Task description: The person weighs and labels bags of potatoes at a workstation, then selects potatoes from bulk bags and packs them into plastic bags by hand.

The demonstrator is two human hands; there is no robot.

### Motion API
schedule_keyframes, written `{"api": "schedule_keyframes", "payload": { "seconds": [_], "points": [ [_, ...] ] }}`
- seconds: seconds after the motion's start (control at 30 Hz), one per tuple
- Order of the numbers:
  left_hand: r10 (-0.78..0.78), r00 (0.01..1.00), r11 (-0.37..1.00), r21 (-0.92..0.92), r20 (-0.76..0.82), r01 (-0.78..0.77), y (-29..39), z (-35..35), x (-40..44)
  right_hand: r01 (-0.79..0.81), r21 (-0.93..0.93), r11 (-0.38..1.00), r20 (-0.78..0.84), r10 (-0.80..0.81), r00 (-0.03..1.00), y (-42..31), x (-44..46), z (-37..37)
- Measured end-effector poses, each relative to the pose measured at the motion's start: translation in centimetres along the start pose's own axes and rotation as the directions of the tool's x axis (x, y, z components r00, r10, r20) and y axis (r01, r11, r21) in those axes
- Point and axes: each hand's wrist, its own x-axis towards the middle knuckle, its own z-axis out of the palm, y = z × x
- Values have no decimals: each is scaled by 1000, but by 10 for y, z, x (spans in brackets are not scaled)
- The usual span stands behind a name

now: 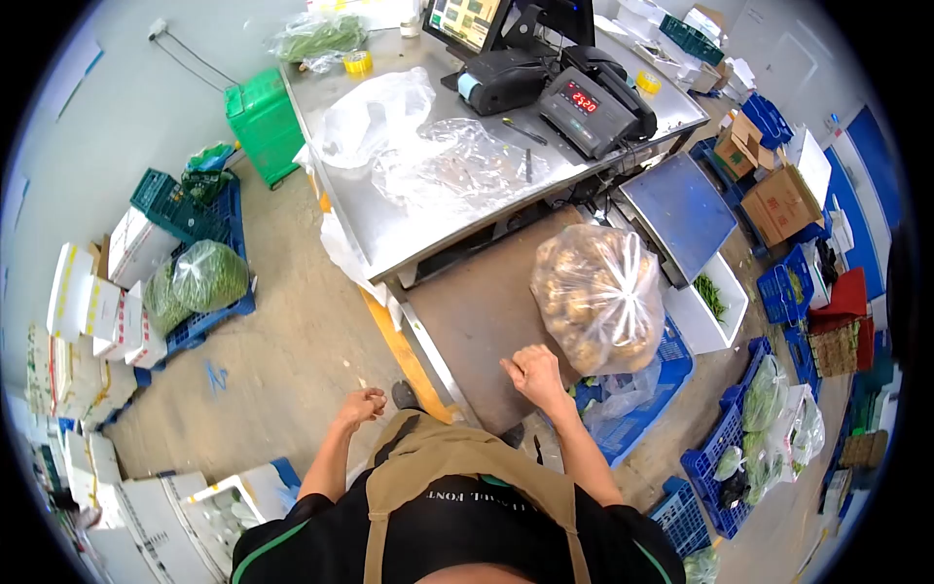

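Observation:
My right hand (535,375) is closed in a fist above the brown platform (477,331), with nothing visible in it. Just beyond it, to the right, stands a bulging clear plastic bag (598,297) of roundish yellow-brown produce that looks like potatoes. The bag sits at the platform's right side, its top gathered and shiny. Over the floor at the left, my left hand (362,407) hangs with loosely bent fingers and no object showing in it. A blue crate (671,365) with crumpled plastic and some greens is partly hidden behind the bag.
The steel table (428,243) ahead carries plastic bags, a printer (503,80), a screen and a scale display (587,110) with red digits. Right are a blue scale plate (681,214) and a white box of green produce (715,302). Crates and foam boxes line the left.

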Motion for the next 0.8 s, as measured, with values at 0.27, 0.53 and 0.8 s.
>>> {"api": "schedule_keyframes", "payload": {
  "seconds": [0.27, 0.53, 0.8],
  "points": [
    [22, 993, 999, -42, -118, -28, 7, -167, 34, -235, 49, 971, -103, 239, 966, -42, 110, 64],
    [186, 980, 978, -76, -74, -192, 80, -222, 81, -585, 193, 788, -323, 614, 720, -27, 167, 98],
    [521, 854, 853, 39, 7, -521, 212, -280, 128, -612, 505, 609, -615, 751, 241, 50, 287, 168]
  ]
}}
